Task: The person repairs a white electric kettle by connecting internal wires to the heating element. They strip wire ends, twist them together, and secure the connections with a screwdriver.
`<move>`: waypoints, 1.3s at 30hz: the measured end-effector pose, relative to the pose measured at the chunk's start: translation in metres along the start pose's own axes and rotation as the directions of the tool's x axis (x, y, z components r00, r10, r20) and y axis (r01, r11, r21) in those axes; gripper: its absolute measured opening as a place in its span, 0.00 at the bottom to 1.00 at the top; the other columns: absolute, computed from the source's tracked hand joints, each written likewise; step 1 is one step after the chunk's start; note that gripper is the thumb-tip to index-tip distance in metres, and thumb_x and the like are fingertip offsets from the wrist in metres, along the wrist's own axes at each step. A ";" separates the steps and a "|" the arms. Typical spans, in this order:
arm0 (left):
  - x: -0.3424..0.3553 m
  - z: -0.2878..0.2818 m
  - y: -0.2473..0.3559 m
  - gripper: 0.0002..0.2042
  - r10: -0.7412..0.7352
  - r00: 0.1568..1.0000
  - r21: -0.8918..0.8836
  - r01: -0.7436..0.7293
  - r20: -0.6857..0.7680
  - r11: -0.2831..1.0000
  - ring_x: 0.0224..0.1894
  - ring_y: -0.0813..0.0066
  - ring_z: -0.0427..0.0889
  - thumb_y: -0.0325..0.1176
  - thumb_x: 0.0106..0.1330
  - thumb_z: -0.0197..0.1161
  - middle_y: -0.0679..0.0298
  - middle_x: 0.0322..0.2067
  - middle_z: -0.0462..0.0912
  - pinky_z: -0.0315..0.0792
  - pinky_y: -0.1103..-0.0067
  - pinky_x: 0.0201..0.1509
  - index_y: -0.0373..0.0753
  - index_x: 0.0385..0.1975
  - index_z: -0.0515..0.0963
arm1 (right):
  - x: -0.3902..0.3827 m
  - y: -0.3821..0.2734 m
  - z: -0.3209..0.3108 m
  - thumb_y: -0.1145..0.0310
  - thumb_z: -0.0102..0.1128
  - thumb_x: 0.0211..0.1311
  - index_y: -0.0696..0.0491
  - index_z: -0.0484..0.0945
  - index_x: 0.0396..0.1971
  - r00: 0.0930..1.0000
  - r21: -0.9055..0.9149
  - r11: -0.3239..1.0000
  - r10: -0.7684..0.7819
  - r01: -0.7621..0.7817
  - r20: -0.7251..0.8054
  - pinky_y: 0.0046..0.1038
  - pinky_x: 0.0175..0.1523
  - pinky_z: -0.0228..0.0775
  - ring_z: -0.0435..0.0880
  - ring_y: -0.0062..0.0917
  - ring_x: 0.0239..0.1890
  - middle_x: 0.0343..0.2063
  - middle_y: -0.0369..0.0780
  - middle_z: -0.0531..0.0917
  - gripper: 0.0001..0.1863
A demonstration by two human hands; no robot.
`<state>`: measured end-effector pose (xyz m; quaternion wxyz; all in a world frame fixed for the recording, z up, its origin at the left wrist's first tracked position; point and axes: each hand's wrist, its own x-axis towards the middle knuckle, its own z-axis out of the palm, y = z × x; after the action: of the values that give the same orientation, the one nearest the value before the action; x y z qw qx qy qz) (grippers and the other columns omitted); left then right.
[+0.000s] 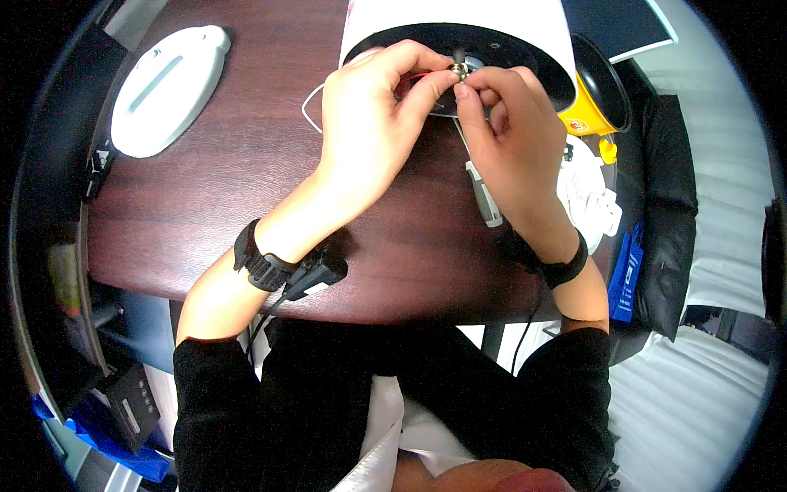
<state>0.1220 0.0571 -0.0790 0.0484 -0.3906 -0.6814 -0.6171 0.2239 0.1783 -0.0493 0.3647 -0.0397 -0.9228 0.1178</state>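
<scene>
At the far side of the table, a white rounded housing (459, 15) lies with its dark open end toward me. My left hand (365, 123) is closed in a pinch at that opening, on a small metallic part (461, 72) with a red wire running beside the fingers. Thumb and forefinger of my right hand (516, 131) pinch the same part from the other side. Fingertips cover much of it, so its exact kind cannot be made out. Below my right hand lies a screwdriver (484, 195) with a grey and white handle, its shaft pointing toward the housing.
A white oval lid (168, 90) rests at the table's far left. To the right stand a yellow container (586, 107) with a black rim and a white round part (580, 184). A thin white cable (307, 108) loops beside the housing. A blue bag (626, 275) hangs past the table's right edge.
</scene>
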 end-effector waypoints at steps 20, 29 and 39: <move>0.013 0.004 0.025 0.07 -0.078 0.993 0.036 0.075 0.092 0.997 0.30 0.82 0.84 0.32 0.60 0.69 0.62 0.27 0.87 0.75 0.83 0.36 0.34 0.33 0.84 | 0.004 0.011 -0.008 0.66 0.62 0.61 0.50 0.81 0.33 0.997 0.015 0.999 0.040 -0.039 -0.064 0.29 0.27 0.73 0.81 0.32 0.22 0.25 0.39 0.80 0.05; 0.011 0.020 0.029 0.08 0.136 0.987 0.224 -0.152 0.086 0.962 0.29 0.76 0.85 0.31 0.61 0.68 0.58 0.27 0.86 0.77 0.79 0.36 0.34 0.34 0.83 | -0.012 0.005 -0.017 0.66 0.61 0.60 0.52 0.79 0.34 0.971 0.055 0.975 0.220 -0.216 -0.094 0.32 0.29 0.74 0.82 0.35 0.24 0.25 0.40 0.82 0.06; 0.022 0.015 0.043 0.07 -0.067 0.986 0.098 0.052 0.152 0.994 0.26 0.69 0.85 0.34 0.59 0.67 0.58 0.23 0.85 0.76 0.77 0.34 0.37 0.30 0.85 | -0.016 0.016 -0.017 0.65 0.61 0.60 0.47 0.76 0.38 0.986 -0.209 0.977 -0.073 0.042 -0.147 0.33 0.29 0.74 0.82 0.34 0.27 0.30 0.36 0.78 0.08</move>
<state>0.1385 0.0776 -0.0353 -0.0049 -0.4140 -0.7227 -0.5534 0.2466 0.1948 -0.0519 0.4320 -0.0592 -0.8999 0.0081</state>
